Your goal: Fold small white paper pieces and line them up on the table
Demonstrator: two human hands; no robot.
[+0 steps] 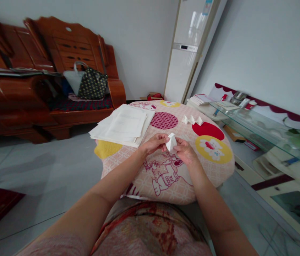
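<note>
Both my hands meet over the middle of a round table (128, 167) covered in a pink cartoon-print cloth. Between them is a small piece of folded white paper (171, 142). My left hand (154, 143) pinches its left side and my right hand (185, 151) pinches its right side, fingers closed on it. Three small folded white paper pieces (192, 120) lie in a row at the far side of the table. A stack of white paper sheets (124, 125) lies on the table's far left.
A carved wooden bench (59, 53) with a dark patterned bag (92, 84) stands at the back left. A tall white air-conditioning unit (189, 49) fills the far corner. A glass-topped low cabinet (258, 124) with clutter runs along the right wall. Grey tiled floor surrounds the table.
</note>
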